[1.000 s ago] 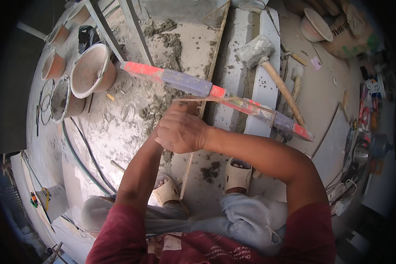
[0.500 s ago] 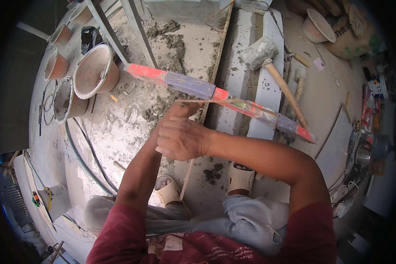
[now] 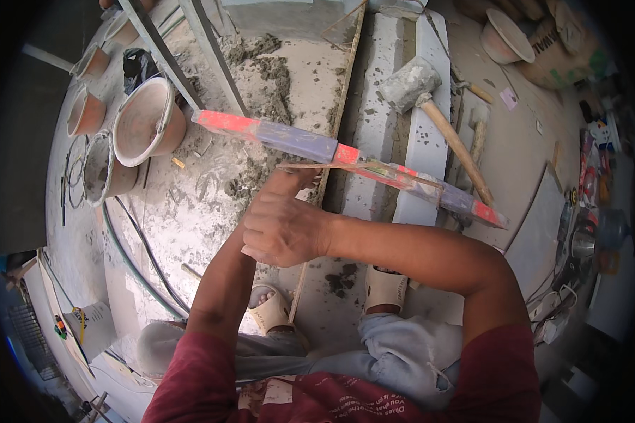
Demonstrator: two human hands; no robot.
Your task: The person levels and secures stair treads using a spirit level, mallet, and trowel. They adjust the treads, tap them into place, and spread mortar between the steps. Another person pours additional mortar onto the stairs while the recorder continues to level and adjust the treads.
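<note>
Rough, lumpy grey mortar (image 3: 275,81) lies smeared over the dusty floor (image 3: 314,56) ahead of the hands; pale, hard-edged slabs (image 3: 427,151), speckled with crumbs, run ahead and to their right, beside a mallet (image 3: 409,84) with a blocky grey head and wooden handle. A long, straight spirit level (image 3: 347,153), red and purple-blue and flecked with dried mortar, slants just beyond the hands, a thin strip (image 3: 331,167) along its near side; the left hand (image 3: 296,180) is just under that strip, its grasp impossible to tell; the right hand (image 3: 281,229), fingers bent inward, overlaps the left forearm, whether gripping is unclear. Far left stand a wide orange-brown bucket (image 3: 174,134), dusty inside, and a grey-crusted bucket (image 3: 123,180).
</note>
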